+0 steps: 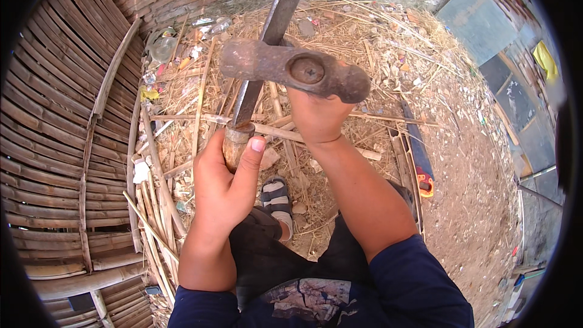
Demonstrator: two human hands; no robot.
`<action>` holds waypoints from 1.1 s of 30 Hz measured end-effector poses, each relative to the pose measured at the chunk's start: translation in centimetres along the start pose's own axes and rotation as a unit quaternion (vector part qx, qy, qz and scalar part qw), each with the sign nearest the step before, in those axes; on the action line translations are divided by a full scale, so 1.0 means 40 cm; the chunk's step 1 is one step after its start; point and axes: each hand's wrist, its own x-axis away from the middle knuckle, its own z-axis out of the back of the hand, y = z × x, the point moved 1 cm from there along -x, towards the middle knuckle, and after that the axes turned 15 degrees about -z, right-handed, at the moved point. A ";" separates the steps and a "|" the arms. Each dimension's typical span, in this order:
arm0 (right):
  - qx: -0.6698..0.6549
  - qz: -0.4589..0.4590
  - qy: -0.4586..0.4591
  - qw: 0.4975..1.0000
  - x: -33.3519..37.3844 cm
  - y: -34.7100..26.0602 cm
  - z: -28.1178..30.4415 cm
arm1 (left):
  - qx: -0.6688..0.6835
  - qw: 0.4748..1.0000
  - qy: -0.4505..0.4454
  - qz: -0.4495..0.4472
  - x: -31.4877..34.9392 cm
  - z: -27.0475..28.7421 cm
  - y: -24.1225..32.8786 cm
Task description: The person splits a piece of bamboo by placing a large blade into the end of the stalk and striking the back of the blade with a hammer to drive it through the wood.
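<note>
The blade (248, 100) is rising from its wooden handle (233, 150), beyond the fingertips of the left hand (214, 197), and is slanting up and to the right. The left fingers are wrapping the handle: the thumb is pressing along its right side, just below the collar (242, 126), while the others are curling round its left side and behind. The right hand (319, 115) is gripping a hammer (264, 61); its fingers are mostly hiding behind the head, so their exact curl cannot be told. The head is crossing in front of the blade, above the left fingertips; whether the two are touching cannot be told. A sandal (277, 199) is showing to the right of the left thumb. A saw (419, 152) is lying on the ground (461, 158), right of the right fingers.
</note>
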 end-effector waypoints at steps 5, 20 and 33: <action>0.058 -0.111 -0.049 0.991 -0.003 -0.078 0.011 | -0.070 0.997 0.023 -0.039 -0.013 0.022 -0.003; 0.270 -0.031 -0.221 0.937 -0.187 -0.371 0.306 | -0.236 0.971 -0.042 -0.009 -0.017 0.097 0.095; 0.317 -0.044 -0.212 0.923 -0.204 -0.414 0.305 | -0.213 0.976 -0.003 0.033 0.054 0.084 0.095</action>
